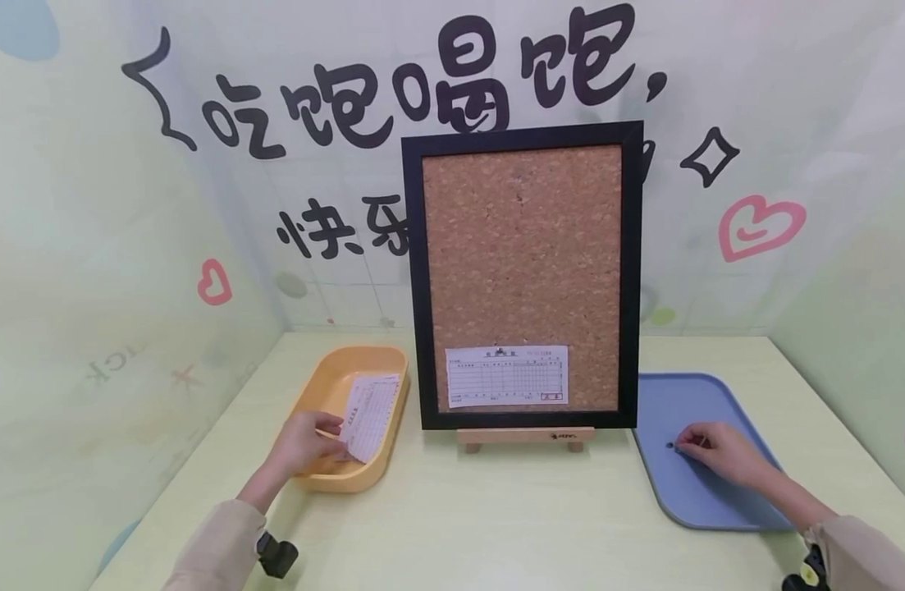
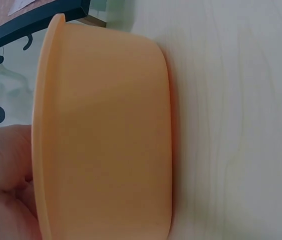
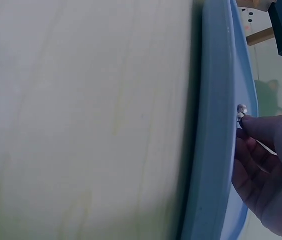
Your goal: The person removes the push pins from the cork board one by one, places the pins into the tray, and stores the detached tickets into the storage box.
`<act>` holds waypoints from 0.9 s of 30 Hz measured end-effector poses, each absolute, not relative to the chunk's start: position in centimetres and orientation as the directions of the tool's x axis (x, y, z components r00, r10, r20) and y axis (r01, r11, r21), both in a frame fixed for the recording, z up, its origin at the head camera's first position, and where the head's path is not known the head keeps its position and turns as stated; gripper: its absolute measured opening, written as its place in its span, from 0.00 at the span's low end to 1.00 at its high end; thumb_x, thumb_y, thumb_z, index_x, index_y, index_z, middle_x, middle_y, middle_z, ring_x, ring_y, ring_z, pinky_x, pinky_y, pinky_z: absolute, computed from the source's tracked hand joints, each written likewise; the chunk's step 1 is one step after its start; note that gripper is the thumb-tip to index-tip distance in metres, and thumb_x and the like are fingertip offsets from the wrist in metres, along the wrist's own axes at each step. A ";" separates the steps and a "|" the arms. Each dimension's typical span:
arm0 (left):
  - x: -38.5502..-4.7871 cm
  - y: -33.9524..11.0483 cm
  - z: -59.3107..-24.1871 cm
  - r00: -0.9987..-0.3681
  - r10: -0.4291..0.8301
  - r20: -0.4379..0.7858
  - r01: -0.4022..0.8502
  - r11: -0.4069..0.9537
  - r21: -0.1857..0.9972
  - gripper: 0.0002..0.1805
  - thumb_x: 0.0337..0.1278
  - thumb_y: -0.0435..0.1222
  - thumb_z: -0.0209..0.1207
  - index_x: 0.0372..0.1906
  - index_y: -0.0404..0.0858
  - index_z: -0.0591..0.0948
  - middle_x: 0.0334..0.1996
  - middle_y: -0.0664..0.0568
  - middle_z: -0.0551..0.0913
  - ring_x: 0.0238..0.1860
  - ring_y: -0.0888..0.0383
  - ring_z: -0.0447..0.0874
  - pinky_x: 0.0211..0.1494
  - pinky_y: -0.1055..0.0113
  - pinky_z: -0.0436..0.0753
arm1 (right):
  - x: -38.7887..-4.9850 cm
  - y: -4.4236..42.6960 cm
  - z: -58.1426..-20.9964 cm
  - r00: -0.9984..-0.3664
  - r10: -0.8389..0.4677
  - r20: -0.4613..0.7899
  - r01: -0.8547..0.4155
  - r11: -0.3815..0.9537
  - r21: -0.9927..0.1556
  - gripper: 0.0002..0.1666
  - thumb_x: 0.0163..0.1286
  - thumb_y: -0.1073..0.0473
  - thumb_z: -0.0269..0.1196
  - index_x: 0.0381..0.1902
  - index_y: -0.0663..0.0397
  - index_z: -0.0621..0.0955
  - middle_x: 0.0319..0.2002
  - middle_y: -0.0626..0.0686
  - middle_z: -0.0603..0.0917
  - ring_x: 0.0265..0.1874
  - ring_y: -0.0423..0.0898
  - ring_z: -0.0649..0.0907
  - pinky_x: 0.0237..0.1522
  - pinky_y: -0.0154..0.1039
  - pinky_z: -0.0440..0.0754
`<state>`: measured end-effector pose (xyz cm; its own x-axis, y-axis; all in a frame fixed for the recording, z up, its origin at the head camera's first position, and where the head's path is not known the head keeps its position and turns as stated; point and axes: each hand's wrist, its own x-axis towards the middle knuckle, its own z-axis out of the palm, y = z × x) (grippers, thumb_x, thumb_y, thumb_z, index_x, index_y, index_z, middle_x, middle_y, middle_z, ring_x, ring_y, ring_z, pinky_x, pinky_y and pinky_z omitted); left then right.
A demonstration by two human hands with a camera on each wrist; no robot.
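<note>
My left hand (image 1: 307,443) reaches over the near left rim of an orange tray (image 1: 330,483) and grips the edge of a printed paper slip (image 1: 372,414), tilted inside it. In the left wrist view the tray's wall hides the slip and fingertips. Over a blue tray (image 1: 718,509) my right hand (image 1: 725,454) pinches a small pushpin (image 3: 241,116) between thumb and finger. A dark pin (image 1: 669,445) lies just beside those fingertips. Between the trays stands a black-framed corkboard (image 1: 526,246), with another printed slip (image 1: 507,382) pinned near its bottom.
A small wooden easel (image 1: 526,435) supports the corkboard upright on the pale table (image 1: 496,525). Behind it is a wall sheet (image 1: 334,172) with large black characters and pink hearts. A dark wrist camera (image 1: 277,556) sits below my left sleeve.
</note>
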<state>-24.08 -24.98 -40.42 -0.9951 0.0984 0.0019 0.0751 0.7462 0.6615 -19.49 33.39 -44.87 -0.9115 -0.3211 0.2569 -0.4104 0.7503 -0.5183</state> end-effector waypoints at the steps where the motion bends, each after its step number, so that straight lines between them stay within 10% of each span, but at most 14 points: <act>1: -24.1 -25.0 -40.4 -0.995 0.103 0.008 0.083 0.749 0.658 0.21 0.34 0.26 0.67 0.41 0.22 0.78 0.33 0.38 0.83 0.30 0.52 0.82 0.32 0.63 0.81 | -19.5 33.4 -44.9 -0.913 -0.320 0.253 -0.407 0.753 -0.517 0.04 0.55 0.70 0.63 0.24 0.58 0.81 0.23 0.44 0.80 0.22 0.30 0.72 0.23 0.31 0.73; 27: -23.9 -25.0 -38.7 -0.973 0.198 0.117 0.229 0.780 0.583 0.18 0.45 0.32 0.65 0.42 0.25 0.79 0.34 0.41 0.83 0.30 0.54 0.82 0.33 0.64 0.81 | -20.1 33.5 -42.6 -0.941 -0.295 0.167 -0.338 0.770 -0.542 0.05 0.60 0.71 0.57 0.30 0.62 0.81 0.24 0.47 0.80 0.20 0.33 0.73 0.20 0.31 0.73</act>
